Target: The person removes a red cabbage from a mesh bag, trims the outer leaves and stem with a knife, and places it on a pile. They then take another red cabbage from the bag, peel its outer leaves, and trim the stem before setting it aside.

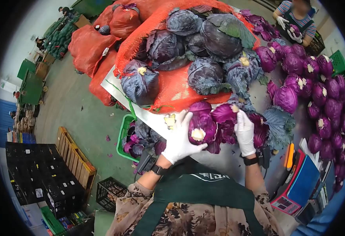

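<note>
My left hand (181, 138), in a white glove, is curled around the left side of a purple cabbage (204, 125) with its pale cut stem facing up. On the other side my right hand (245, 133), also gloved, has its fingers pinched at the edge of a purple cabbage leaf (224, 113); its pale base shows by the fingertips. Loose purple leaves lie beneath and between the hands. Just beyond them, an open red mesh sack (172, 84) holds several dark untrimmed cabbages (222, 36). A pale stem piece (170, 121) lies beside my left hand.
Peeled purple cabbages (312, 84) are piled to the right. A green basket (124, 135) of dark leaves stands below the table's left edge. An orange-handled knife (289, 155) and a red-and-blue box (298, 183) sit at right. A gloved co-worker (296, 23) handles a cabbage at the far right.
</note>
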The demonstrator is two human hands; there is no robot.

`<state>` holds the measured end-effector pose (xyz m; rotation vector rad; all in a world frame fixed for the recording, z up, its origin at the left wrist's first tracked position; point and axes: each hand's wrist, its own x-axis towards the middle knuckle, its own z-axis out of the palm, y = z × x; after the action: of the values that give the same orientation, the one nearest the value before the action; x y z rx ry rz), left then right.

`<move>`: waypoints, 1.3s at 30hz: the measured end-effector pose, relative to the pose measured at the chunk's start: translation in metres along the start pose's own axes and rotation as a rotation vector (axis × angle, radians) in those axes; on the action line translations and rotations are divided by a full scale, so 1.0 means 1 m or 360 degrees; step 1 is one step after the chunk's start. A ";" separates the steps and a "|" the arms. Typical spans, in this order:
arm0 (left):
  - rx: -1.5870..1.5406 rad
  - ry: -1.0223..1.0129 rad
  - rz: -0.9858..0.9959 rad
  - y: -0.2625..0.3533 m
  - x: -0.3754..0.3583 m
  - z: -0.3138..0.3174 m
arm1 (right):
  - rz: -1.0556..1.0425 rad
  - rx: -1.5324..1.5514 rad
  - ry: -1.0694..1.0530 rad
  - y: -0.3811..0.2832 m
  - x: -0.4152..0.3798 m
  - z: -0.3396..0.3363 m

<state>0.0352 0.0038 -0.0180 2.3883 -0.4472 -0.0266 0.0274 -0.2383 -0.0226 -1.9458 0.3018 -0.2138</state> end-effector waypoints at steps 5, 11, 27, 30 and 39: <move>-0.0122 -0.0151 0.0145 0.003 -0.011 -0.016 | 0.0328 0.0464 0.0090 0.081 0.010 -0.023; -0.0128 0.0073 0.0102 -0.001 -0.003 0.011 | -0.0039 -0.0118 -0.0074 -0.039 -0.036 -0.038; -0.0589 0.0114 -0.0018 0.003 -0.005 0.018 | -0.0695 -0.1043 -0.0585 -0.042 -0.062 0.016; -0.0300 0.0069 0.0067 0.009 -0.006 0.014 | -0.0600 -0.1105 -0.0555 -0.045 -0.062 0.022; -0.0195 0.0192 0.0139 0.006 -0.005 0.024 | -0.0281 -0.0576 -0.0503 -0.033 -0.040 0.004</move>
<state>0.0256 -0.0144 -0.0325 2.2339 -0.4779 0.1255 -0.0061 -0.2099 0.0060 -2.3275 -0.0457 0.0404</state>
